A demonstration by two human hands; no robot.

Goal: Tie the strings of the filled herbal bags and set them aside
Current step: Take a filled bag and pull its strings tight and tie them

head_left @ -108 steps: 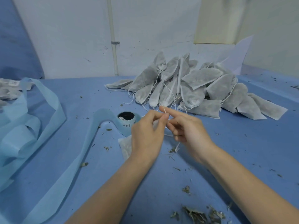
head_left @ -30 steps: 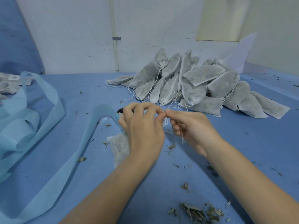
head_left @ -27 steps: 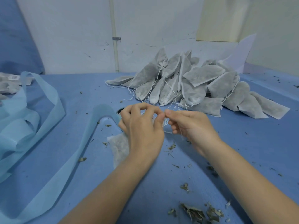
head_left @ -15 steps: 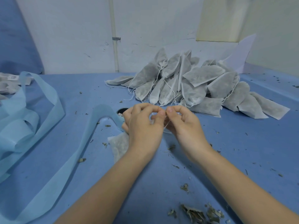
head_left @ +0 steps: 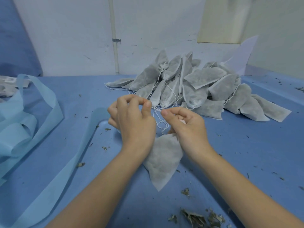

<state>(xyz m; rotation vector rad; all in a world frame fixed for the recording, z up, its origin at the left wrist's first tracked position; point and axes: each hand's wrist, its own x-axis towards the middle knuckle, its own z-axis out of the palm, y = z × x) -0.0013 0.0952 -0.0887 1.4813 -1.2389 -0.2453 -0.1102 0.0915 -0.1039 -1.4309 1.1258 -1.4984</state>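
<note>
A filled white herbal bag (head_left: 162,157) lies on the blue table between my wrists, its gathered neck pointing away from me. Thin white drawstrings (head_left: 160,123) loop up from that neck. My left hand (head_left: 133,119) pinches one string end between thumb and forefinger. My right hand (head_left: 185,124) pinches the other end, fingers curled, a small gap apart from the left. Behind them a heap of several filled bags (head_left: 197,86) with dangling strings rests against the wall.
A long light-blue fabric strip (head_left: 37,122) coils at the left and runs across the blue table (head_left: 246,153) to the near edge. Dried herb crumbs (head_left: 197,218) lie near the front. More bags (head_left: 8,86) sit at the far left. A white wall stands behind.
The bag has swung from under my left hand to lie between my wrists. My hands have drawn slightly apart, pulling the strings, and my left hand now covers the round hole.
</note>
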